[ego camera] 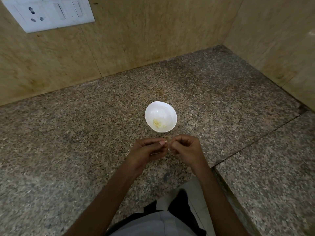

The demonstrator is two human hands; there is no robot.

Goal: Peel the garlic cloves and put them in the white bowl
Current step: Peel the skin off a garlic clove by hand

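A small white bowl (160,106) stands on the speckled granite counter (85,133), with several pale peeled garlic pieces (158,124) lying in its bottom. Just in front of the bowl, my left hand (147,150) and my right hand (185,149) meet above the counter. Both have curled fingers that pinch a small garlic clove (165,141) between them. A thin strip of skin (169,149) hangs by the right fingers. Most of the clove is hidden by the fingertips.
Beige stone walls rise behind and to the right, forming a corner. A white switch and socket plate (49,12) sits on the back wall at upper left. A seam (247,150) splits the counter at the right. Its front edge runs near my body.
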